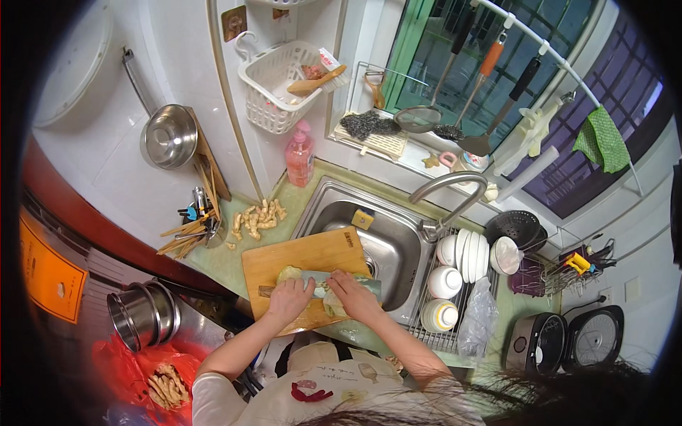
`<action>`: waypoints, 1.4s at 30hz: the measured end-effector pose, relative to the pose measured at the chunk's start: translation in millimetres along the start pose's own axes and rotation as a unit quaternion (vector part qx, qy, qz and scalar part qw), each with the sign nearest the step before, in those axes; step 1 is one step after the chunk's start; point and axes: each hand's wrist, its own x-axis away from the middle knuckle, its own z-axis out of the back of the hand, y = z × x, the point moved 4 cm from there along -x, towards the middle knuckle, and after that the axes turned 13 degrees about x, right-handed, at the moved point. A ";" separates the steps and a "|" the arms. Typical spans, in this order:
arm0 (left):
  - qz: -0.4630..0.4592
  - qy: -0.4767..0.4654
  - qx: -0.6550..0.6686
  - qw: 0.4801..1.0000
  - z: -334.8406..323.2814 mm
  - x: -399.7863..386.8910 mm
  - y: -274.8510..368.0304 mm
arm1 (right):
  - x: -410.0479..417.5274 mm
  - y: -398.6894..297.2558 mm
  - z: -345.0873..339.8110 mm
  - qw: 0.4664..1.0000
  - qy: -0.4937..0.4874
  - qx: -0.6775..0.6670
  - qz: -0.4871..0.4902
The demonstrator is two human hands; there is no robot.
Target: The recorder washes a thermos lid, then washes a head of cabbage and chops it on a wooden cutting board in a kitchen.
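Note:
A wooden cutting board [303, 250] lies at the counter's front, its right side over the sink. On it a broad-bladed kitchen knife [373, 286] lies lengthwise, its wooden handle [265, 291] sticking out to the left. My left hand [290, 302] is over the blade near the handle. My right hand [352, 294] rests across the blade farther right, beside a pale green leafy vegetable piece [333, 304]. Another pale vegetable piece [289, 273] shows behind my left hand. My palms hide how firmly either hand grips.
A steel sink [391, 250] with a curved faucet [453, 181] and sponge [363, 219] stands behind the board. Ginger pieces [258, 218] lie at left, near a utensil holder [216, 234]. Bowls [445, 282] fill a drying rack [434, 343] at right. A rice cooker [535, 341] stands open.

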 end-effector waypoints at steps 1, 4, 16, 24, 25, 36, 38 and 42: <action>-0.003 0.000 0.000 1.000 -0.3 -1.2 0.3 | 2.1 -1.1 3.7 1.000 0.010 -0.016 0.001; 0.009 -0.001 -0.001 1.000 0.8 -6.5 -0.6 | 10.8 0.1 9.7 0.999 0.034 -0.036 0.000; 0.117 -0.016 -0.006 0.993 -8.0 -18.4 -45.4 | 163.7 60.4 17.6 0.676 0.285 -0.504 -0.456; 0.208 -0.019 0.094 0.973 -9.4 4.6 -62.7 | 373.9 7.4 -3.5 0.586 0.293 -0.415 -0.631; 0.212 -0.018 0.099 0.972 -10.4 3.2 -63.1 | 391.7 1.7 -10.2 0.580 0.296 -0.412 -0.637; 0.254 0.011 0.149 0.956 9.4 -8.6 -61.6 | 415.3 11.9 -86.1 0.767 -0.136 -0.173 -0.603; 0.320 0.004 0.218 0.922 12.2 6.9 -65.0 | 352.8 11.3 -63.0 0.752 -0.105 -0.414 -0.502; 0.390 -0.035 0.302 0.869 19.8 24.6 -51.6 | 199.6 16.3 4.7 0.929 -0.013 -0.243 -0.278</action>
